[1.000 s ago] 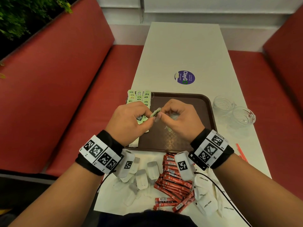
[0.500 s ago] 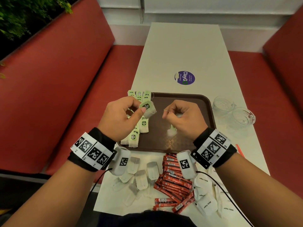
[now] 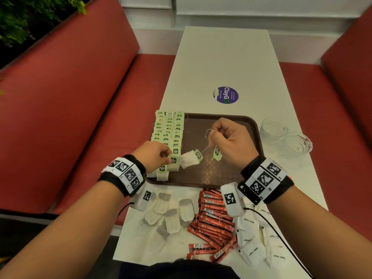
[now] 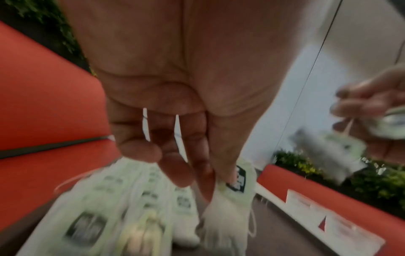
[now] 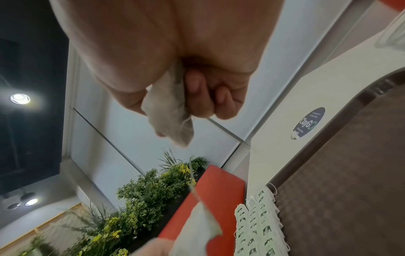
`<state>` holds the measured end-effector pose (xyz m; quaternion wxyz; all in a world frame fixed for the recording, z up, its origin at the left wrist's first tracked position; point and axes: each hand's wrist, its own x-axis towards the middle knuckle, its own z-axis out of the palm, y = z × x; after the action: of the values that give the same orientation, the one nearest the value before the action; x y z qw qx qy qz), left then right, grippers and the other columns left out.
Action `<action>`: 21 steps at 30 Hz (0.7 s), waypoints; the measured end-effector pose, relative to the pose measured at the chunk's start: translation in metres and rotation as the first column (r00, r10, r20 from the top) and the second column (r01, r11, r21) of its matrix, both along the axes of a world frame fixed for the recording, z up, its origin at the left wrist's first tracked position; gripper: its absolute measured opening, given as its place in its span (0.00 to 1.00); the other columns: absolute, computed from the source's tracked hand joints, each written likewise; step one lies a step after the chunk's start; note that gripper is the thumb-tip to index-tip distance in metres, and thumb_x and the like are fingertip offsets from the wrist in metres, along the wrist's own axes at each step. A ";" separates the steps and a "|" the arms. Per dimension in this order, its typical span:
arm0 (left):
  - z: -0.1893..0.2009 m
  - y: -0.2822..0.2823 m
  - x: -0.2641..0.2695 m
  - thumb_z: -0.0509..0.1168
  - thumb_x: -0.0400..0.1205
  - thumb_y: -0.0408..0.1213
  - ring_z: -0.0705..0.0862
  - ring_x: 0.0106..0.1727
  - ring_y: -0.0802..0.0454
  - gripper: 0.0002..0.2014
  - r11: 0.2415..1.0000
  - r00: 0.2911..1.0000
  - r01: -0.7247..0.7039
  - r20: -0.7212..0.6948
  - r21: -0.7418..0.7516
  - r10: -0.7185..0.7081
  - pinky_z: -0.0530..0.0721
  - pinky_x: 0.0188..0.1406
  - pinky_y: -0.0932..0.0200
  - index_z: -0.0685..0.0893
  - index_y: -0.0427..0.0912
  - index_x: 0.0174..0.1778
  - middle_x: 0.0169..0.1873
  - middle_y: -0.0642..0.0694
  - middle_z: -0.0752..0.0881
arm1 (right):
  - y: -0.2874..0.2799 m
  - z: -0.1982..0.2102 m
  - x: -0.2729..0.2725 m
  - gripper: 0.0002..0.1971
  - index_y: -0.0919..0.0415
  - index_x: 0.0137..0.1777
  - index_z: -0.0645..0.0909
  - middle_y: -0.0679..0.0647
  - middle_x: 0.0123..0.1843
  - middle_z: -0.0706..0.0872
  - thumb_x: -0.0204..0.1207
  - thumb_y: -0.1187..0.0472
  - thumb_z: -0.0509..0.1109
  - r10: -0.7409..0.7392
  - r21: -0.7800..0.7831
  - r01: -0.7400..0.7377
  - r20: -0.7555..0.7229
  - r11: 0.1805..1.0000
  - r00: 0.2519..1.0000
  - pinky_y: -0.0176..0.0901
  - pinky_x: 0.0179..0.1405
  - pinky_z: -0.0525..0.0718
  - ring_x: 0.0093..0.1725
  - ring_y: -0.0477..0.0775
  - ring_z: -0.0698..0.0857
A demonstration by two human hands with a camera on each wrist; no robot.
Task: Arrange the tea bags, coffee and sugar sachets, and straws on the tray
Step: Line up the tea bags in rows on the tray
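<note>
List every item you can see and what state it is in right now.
left hand: pinching a tea bag onto the rows
right hand: pinching a string, tea bag dangling
tea bag rows: lined up on the tray's left edge
tray: mostly bare
loose tea bags: off tray
coffee sachets: piled, off tray
sugar sachets: off tray

Both forearms reach forward, each wrist wrapped in a marker-printed band. The left hand (image 3: 154, 156) is lowered, its fingers (image 4: 197, 173) pinching downward; the right hand (image 3: 229, 141) is raised higher in a loose fist, fingers (image 5: 197, 93) curled.
</note>
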<state>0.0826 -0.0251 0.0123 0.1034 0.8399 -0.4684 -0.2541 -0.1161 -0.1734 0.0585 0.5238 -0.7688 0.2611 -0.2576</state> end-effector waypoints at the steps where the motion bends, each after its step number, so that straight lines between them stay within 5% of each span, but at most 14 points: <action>1: -0.009 -0.003 0.000 0.72 0.82 0.45 0.85 0.44 0.55 0.05 0.999 1.000 -0.001 -0.019 0.046 0.002 0.76 0.37 0.65 0.88 0.50 0.50 0.42 0.54 0.88 | 0.000 0.000 0.000 0.08 0.66 0.38 0.78 0.58 0.31 0.88 0.79 0.70 0.65 0.007 -0.011 -0.007 -0.006 1.000 1.000 0.47 0.40 0.83 0.32 0.56 0.84; 4: -0.031 -0.013 0.003 0.73 0.82 0.44 0.84 0.46 0.55 0.07 0.996 0.997 -0.070 -0.040 0.060 0.072 0.75 0.41 0.65 0.89 0.48 0.53 0.45 0.52 0.88 | -0.001 0.001 0.001 0.08 0.65 0.38 0.80 0.54 0.33 0.89 0.80 0.69 0.67 0.027 -0.036 -0.028 -0.022 0.999 0.999 0.43 0.36 0.80 0.31 0.50 0.81; 8: -0.047 -0.028 0.009 0.73 0.81 0.44 0.84 0.46 0.53 0.09 0.989 0.990 -0.137 -0.019 0.059 0.138 0.81 0.47 0.61 0.89 0.47 0.55 0.41 0.53 0.85 | -0.003 -0.002 0.001 0.07 0.62 0.40 0.83 0.60 0.35 0.85 0.80 0.63 0.69 0.046 -0.097 -0.050 -0.047 0.994 0.998 0.49 0.36 0.81 0.35 0.62 0.81; 11: -0.052 -0.036 0.011 0.74 0.80 0.45 0.85 0.45 0.53 0.07 0.983 0.984 -0.175 -0.009 0.051 0.175 0.84 0.48 0.58 0.89 0.48 0.52 0.40 0.54 0.85 | -0.005 -0.004 0.001 0.08 0.61 0.39 0.82 0.54 0.31 0.82 0.80 0.62 0.70 0.049 -0.096 -0.053 -0.050 0.994 0.998 0.45 0.36 0.77 0.30 0.50 0.76; 14: -0.055 -0.038 0.011 0.74 0.79 0.47 0.86 0.48 0.52 0.05 0.973 0.975 -0.220 0.014 0.069 0.220 0.87 0.53 0.53 0.86 0.53 0.45 0.45 0.53 0.87 | -0.007 -0.004 0.001 0.08 0.59 0.38 0.81 0.61 0.33 0.83 0.79 0.60 0.68 0.061 -0.105 -0.065 -0.042 0.992 0.997 0.51 0.35 0.80 0.32 0.61 0.78; 18: -0.054 -0.036 0.009 0.73 0.79 0.50 0.82 0.46 0.51 0.12 0.978 0.976 -0.210 0.068 0.019 0.208 0.81 0.44 0.56 0.81 0.54 0.54 0.44 0.53 0.85 | -0.007 -0.004 0.004 0.08 0.59 0.38 0.82 0.59 0.33 0.86 0.79 0.59 0.68 0.066 -0.085 -0.069 -0.035 0.994 0.997 0.56 0.39 0.83 0.35 0.64 0.83; 21: -0.038 -0.032 -0.005 0.76 0.76 0.41 0.81 0.41 0.52 0.17 0.975 0.990 -0.114 -0.100 -0.191 0.096 0.78 0.40 0.58 0.78 0.57 0.56 0.44 0.56 0.81 | -0.006 -0.003 0.005 0.08 0.62 0.40 0.82 0.55 0.32 0.88 0.82 0.64 0.68 0.096 -0.067 -0.098 -0.034 0.993 0.995 0.55 0.43 0.85 0.36 0.62 0.86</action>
<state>0.0778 -0.0575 -0.0255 0.2199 0.8368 -0.4409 -0.2387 -0.1107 -0.1793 0.0557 0.5051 -0.8020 0.2222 -0.2289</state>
